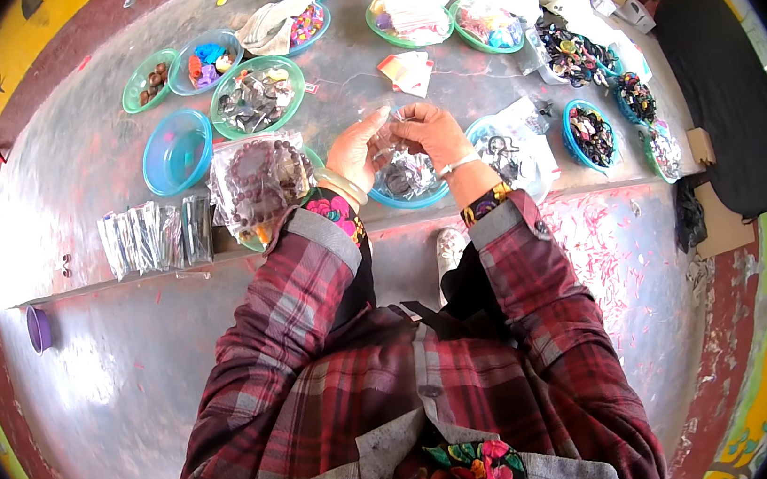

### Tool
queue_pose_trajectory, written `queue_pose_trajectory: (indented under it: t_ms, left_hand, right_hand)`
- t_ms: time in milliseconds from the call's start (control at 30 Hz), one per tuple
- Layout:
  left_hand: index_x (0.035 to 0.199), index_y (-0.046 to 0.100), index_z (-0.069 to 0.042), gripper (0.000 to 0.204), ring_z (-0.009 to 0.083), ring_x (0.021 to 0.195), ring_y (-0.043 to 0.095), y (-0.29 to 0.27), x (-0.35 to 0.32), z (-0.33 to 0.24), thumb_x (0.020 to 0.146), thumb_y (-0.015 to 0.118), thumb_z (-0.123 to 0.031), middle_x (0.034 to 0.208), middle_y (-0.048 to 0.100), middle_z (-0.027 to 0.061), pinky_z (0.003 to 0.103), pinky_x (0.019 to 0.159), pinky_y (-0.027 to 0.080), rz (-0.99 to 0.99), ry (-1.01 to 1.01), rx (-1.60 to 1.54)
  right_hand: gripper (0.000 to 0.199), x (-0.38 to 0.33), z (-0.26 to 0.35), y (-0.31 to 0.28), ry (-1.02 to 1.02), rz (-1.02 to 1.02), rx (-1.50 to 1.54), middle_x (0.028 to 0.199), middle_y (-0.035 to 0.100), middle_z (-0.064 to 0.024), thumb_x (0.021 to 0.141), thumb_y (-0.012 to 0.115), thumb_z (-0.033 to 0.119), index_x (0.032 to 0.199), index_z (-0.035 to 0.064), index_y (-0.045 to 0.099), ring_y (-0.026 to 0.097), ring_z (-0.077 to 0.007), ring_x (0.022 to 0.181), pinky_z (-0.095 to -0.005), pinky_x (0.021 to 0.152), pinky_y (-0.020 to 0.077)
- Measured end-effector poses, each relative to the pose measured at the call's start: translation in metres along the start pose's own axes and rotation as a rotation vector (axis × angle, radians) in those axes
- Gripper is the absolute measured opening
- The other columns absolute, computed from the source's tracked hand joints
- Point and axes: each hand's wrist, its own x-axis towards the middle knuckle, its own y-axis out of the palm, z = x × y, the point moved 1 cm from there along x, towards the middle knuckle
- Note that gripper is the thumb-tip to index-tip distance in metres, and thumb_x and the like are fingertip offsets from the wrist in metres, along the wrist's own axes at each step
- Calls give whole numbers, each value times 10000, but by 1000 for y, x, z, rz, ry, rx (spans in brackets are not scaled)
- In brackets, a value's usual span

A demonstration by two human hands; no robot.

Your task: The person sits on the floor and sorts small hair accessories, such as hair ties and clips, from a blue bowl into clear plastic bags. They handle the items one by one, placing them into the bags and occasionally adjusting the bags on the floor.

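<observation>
My left hand (pixel 355 157) and my right hand (pixel 437 134) meet in front of me with fingers pinched on a small clear plastic bag (pixel 384 147). What the bag holds, if anything, I cannot make out. Directly beneath them sits a blue basket (pixel 411 203) of small silvery and dark packed pieces (pixel 410 178), partly hidden by my hands. Left of my left wrist, a large clear bag of dark purple beaded strands (pixel 254 183) lies over a green basket. Close to my right wrist are clear packets with black loops (pixel 498 153).
Bundles of slim clear packets (pixel 156 235) line the ledge's left edge, near an unfilled blue basket (pixel 178 151). Behind it stands a green basket of silvery packets (pixel 256 98). Baskets of dark hair ties (pixel 590 134) stand right. White-and-orange cards (pixel 406 74) lie beyond my hands.
</observation>
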Motion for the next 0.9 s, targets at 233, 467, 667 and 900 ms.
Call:
queue_pose_trajectory:
  t_ms: [233,467,667,900]
  left_hand:
    - [926,557,-76,216,155,802,554,4,-4,-3,811,590,-257,863,589,52,318,712,431,71,56,-39]
    - [941,551,-16,232,198,845,564,-1,3,-4,832,553,-221,932,595,125,323,739,433,104,165,-194]
    - [923,562,-8,236,198,844,566,1,5,-2,824,559,-223,905,601,135,306,713,428,29,263,-207]
    - [917,563,-13,260,196,840,563,0,4,-5,848,524,-260,917,603,127,296,712,423,-27,319,-248]
  right_hand:
    - [186,-10,-6,0,4,20,-56,775,607,-29,738,657,129,882,40,579,558,-106,641,-224,562,413]
    - [201,-16,-6,7,191,-17,184,774,609,-49,745,659,171,865,23,594,572,-129,646,-238,559,438]
    - [146,-9,-15,3,99,-47,124,690,610,-40,761,635,165,806,27,624,566,-115,593,-220,531,416]
    - [157,-16,-3,10,105,-43,25,700,635,-42,767,623,181,801,29,643,579,-106,591,-208,517,393]
